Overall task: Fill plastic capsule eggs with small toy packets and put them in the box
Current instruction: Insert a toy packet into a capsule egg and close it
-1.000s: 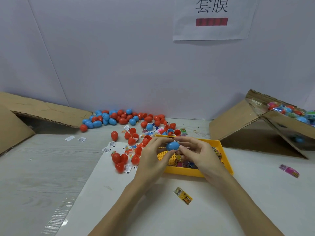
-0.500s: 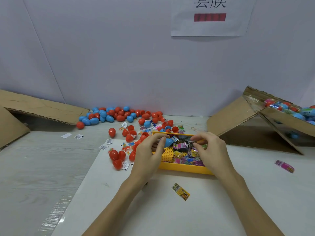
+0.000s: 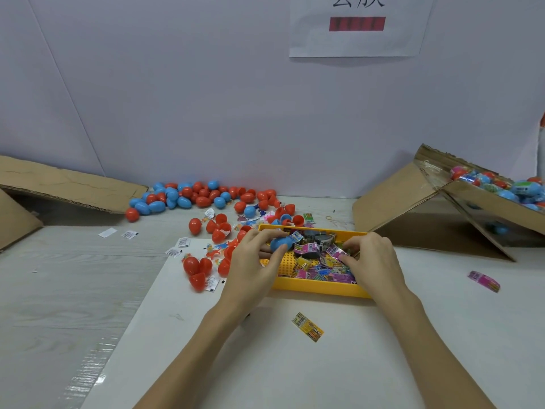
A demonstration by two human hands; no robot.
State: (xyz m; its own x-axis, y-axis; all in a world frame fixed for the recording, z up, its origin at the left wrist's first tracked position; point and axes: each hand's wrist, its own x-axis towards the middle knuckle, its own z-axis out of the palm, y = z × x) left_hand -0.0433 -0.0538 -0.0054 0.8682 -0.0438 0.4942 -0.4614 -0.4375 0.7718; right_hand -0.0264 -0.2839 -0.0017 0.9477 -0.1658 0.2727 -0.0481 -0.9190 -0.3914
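Observation:
My left hand (image 3: 256,261) grips a blue capsule egg (image 3: 279,243) over the left end of the yellow tray (image 3: 318,287). The tray holds several small toy packets (image 3: 323,259) in pink, yellow and grey wrappers. My right hand (image 3: 373,261) reaches into the tray's right side, its fingertips pinching at a packet (image 3: 334,251). At the far right a tilted cardboard box (image 3: 483,208) holds several filled eggs (image 3: 507,187).
Loose red and blue eggs (image 3: 194,197) lie in a heap by the back wall, with more red ones (image 3: 196,268) left of the tray. A yellow packet (image 3: 307,326) lies in front, a pink one (image 3: 483,280) at right. Flattened cardboard (image 3: 65,184) leans at left.
Both hands held the blue egg together before. The right hand let go and moved right into the packets, while the left hand kept the egg. The camera tilted down slightly.

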